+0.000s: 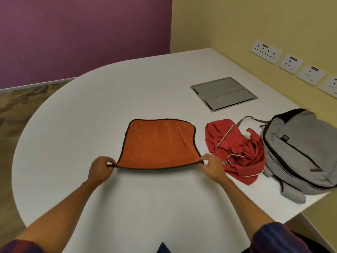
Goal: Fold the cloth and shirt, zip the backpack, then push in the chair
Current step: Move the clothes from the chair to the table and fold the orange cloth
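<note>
Your left-hand fingers (107, 162) are curled and clamped on the near left corner of the orange cloth (158, 143), pinching its dark-bound edge; your right-hand fingers (205, 160) pinch the near right corner in the same way. Your left hand (102, 168) and right hand (211, 167) thus hold the near hem taut between them, lifted slightly so that it casts a thin shadow on the white tabletop (91, 110), while the far part of the cloth lies spread flat with a few soft creases toward its right side. Both forearms reach in from the lower corners of the view, each ending in a dark striped sleeve (273, 236). Just beside the cloth, to its right, the red shirt (237, 152) lies crumpled and unfolded, showing white trim and a small green emblem near your right hand. Its far right side touches the grey backpack (299, 152), which lies on its back near the right edge of the tabletop with a strap trailing toward you. Beyond the shirt, a grey metal hatch (223, 93) sits flush in the tabletop. A row of white wall sockets (266, 51) runs along the yellow wall (237, 24) at right; a purple wall (82, 33) stands at the far left.
</note>
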`<control>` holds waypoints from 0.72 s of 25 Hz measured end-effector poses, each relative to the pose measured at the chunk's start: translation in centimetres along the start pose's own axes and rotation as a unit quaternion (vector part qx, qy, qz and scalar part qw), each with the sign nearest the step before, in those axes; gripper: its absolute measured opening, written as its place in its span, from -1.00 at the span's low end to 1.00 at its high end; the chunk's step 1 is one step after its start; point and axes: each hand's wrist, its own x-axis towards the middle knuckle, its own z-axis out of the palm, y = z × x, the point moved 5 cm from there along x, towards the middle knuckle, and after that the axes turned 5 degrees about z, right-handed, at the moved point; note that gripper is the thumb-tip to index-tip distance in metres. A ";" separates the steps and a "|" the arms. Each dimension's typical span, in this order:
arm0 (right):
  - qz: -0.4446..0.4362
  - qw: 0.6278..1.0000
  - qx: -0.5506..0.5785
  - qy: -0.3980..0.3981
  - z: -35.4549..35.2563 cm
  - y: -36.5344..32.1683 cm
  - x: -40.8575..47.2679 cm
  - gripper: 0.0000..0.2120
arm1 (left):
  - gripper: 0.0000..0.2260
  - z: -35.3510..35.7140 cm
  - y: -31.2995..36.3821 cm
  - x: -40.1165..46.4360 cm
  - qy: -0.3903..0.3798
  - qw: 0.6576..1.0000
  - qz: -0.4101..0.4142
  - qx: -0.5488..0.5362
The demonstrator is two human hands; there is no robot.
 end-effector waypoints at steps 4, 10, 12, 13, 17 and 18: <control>0.002 0.987 -0.122 -0.108 3.8 1.8 -4.0 -0.80 | -0.78 2.1 -3.4 -4.1 -0.078 0.995 -0.021 0.058; 0.042 0.944 -0.164 -0.284 7.6 3.9 -7.4 -0.93 | -0.87 3.8 -5.2 -8.0 -0.220 0.970 -0.027 0.101; 0.071 0.935 -0.141 -0.319 7.8 3.5 -7.4 -0.90 | -0.74 3.9 -5.3 -8.0 -0.247 0.964 -0.037 0.090; 0.087 0.940 -0.116 -0.308 7.5 3.2 -7.1 -0.86 | -0.71 3.8 -5.1 -7.6 -0.240 0.967 -0.040 0.079; 0.120 0.984 -0.014 -0.130 5.1 1.9 -4.0 -0.83 | -0.81 2.4 -3.2 -5.1 -0.134 0.987 -0.051 0.069; 0.131 0.987 0.000 -0.091 4.6 1.9 -3.3 -0.81 | -0.81 2.3 -2.9 -4.4 -0.113 0.990 -0.059 0.062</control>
